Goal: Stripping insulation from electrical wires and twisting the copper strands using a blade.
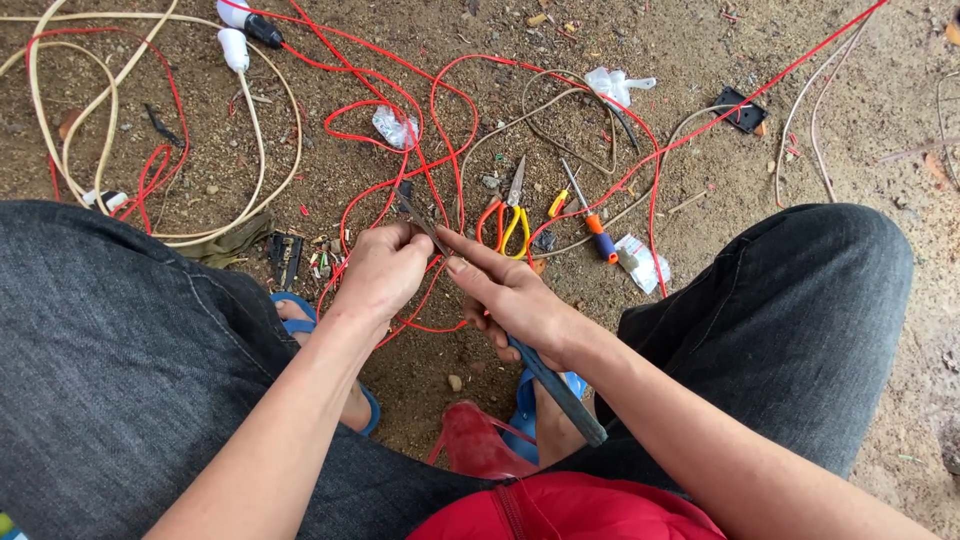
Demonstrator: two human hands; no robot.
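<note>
Left hand: grip closed on a red wire, pinched at the fingertips. Right hand: grip clamped on a dark-handled knife, index finger extended along the blade toward the wire; handle projects back past the wrist. Wire and blade meet between both hands, above bare dirt ground. Just beyond lie orange-handled pliers, a screwdriver and small plastic bags. Cream cable loops left.
</note>
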